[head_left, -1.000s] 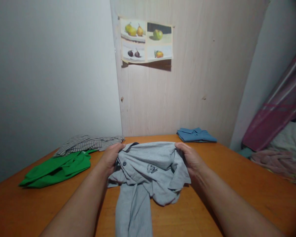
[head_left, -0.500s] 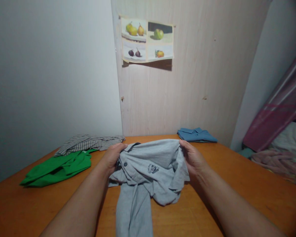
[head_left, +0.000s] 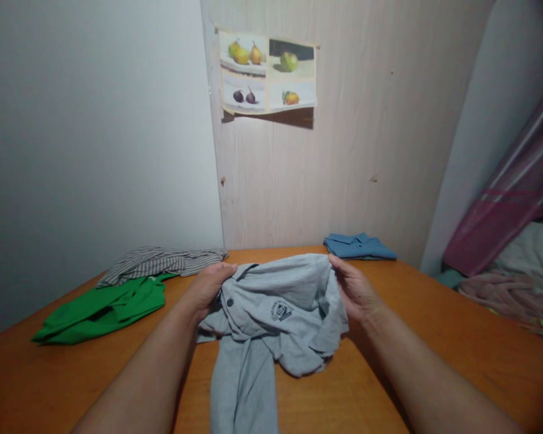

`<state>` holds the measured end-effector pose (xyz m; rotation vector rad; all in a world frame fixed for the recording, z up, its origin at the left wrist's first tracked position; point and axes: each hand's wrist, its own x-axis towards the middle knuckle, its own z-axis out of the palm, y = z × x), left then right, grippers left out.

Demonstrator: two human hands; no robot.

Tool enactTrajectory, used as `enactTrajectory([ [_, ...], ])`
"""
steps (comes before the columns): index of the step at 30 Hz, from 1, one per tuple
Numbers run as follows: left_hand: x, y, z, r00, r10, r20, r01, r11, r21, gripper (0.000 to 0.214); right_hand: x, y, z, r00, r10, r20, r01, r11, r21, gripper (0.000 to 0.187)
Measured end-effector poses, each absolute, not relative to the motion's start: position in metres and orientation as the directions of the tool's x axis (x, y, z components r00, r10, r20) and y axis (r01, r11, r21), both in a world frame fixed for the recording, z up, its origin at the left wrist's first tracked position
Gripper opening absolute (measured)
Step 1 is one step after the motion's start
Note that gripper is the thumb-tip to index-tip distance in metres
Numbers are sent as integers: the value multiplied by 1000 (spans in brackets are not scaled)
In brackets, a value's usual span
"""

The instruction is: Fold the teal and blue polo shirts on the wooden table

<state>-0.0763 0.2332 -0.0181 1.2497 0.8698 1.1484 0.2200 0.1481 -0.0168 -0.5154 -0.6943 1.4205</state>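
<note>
A grey shirt with a dark button and a small dark print is stretched between my two hands, crumpled over the tabletop. My left hand grips it at the collar end, thumb on top. On the other side, my right hand pinches the upper right edge, with its fingers partly behind the cloth. One long grey part hangs down toward me and runs out of view at the bottom.
At the left of the orange-brown table lie a green garment and a striped garment. A folded blue shirt rests at the back right. Fruit pictures hang on the wall. Pinkish cloth lies at far right.
Both hands keep their hold on the grey shirt, which has barely moved. The whole view has shifted slightly.
</note>
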Motion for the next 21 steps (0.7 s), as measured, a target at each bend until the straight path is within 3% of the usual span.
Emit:
enactTrajectory([
  [21,-84,246,-29,249,965,88,-141,-54,989,37,223,148,-14,-3,996,90,-713,61,-698,15],
])
